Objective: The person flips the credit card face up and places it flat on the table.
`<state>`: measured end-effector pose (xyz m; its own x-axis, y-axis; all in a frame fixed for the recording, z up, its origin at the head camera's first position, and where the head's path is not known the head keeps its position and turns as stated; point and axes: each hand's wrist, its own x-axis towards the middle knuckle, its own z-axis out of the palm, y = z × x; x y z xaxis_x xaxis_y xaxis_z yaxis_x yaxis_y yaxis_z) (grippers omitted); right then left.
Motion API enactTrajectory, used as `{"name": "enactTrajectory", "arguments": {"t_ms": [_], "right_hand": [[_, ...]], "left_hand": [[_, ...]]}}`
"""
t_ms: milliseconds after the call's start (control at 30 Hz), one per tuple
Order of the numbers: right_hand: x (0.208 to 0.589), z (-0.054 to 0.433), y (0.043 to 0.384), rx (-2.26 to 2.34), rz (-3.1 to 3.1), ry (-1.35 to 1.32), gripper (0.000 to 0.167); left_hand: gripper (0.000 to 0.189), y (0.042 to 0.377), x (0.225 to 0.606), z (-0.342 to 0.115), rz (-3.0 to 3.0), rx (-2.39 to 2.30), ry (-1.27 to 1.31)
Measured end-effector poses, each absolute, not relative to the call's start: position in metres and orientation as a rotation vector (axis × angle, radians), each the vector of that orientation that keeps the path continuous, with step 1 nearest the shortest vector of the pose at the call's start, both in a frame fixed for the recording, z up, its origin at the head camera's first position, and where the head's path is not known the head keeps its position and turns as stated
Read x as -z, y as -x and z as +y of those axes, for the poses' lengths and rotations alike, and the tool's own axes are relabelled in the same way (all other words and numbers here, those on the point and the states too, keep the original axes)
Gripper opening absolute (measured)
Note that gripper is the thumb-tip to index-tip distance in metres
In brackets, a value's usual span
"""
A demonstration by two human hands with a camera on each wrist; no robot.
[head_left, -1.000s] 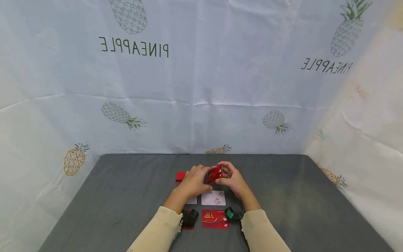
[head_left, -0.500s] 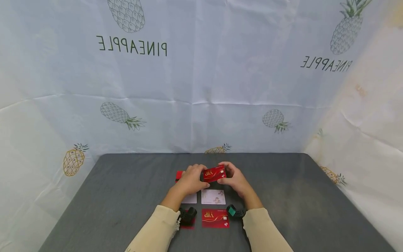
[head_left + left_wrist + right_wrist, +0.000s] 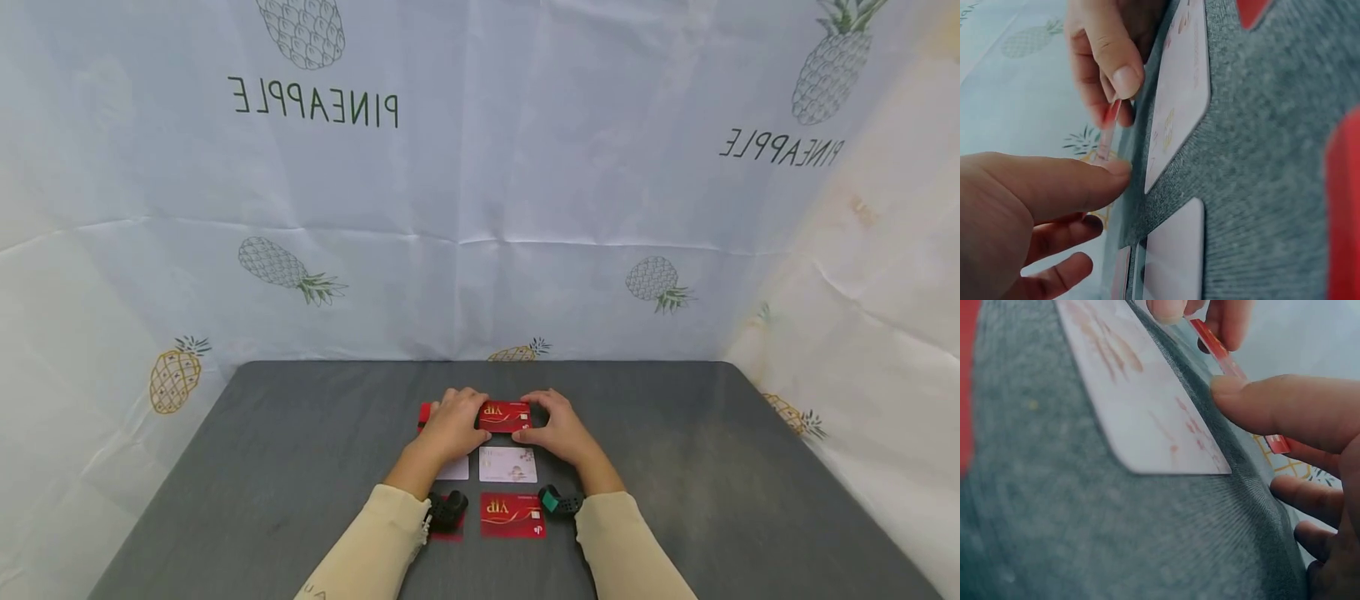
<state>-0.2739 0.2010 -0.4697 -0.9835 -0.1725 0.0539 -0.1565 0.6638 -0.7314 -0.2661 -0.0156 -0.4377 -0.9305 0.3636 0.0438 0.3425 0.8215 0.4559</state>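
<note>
Pale cloth [image 3: 480, 183] printed with pineapples and backward lettering fills the background, and up against it sits a dark grey worktop [image 3: 697, 483]. All eyes go to the middle, toward the far edge: a red VIP card [image 3: 504, 417] hangs just above the worktop, its lettering upside down from where the person sits. Left hand [image 3: 452, 427] on one short end, right hand [image 3: 561, 429] on the other, and each pinches the card in a narrow grip between thumb and fingers! From the right wrist we see the card almost edge-on, tilted, with two of that hand's fingers bent away from it.

Down the worktop toward the near edge, directly below the held card, lies a pale flowered card [image 3: 507, 465], and nearer again a second VIP card [image 3: 512, 516], flat and square to the worktop. Over on the left-edge side runs another column: a black-striped red card [image 3: 425, 411] peeks out behind the left hand, then a plain-looking pale card [image 3: 454, 470], partly covered, then a half-hidden red card [image 3: 447, 537] under the black wrist camera [image 3: 448, 510]. Cream sleeves [image 3: 630, 542] reach in from the near side, and a black strap [image 3: 567, 505] with a green patch circles the right wrist.
</note>
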Motion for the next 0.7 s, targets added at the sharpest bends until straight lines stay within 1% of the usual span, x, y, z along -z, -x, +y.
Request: {"name": "enactTrajectory", "arguments": {"t_ms": [333,700], "right_hand": [[0.4683,0.1982,0.2741,1.131,2.880,0.255,0.063],[0.4670,0.1994,0.2730,1.071,2.885,0.315,0.061]], "left_hand": [[0.055,0.2657,0.4394,-0.0161,2.955,-0.618,-0.582],[0.052,0.2655,0.4397,-0.0165,2.944,-0.602,-0.582]]}}
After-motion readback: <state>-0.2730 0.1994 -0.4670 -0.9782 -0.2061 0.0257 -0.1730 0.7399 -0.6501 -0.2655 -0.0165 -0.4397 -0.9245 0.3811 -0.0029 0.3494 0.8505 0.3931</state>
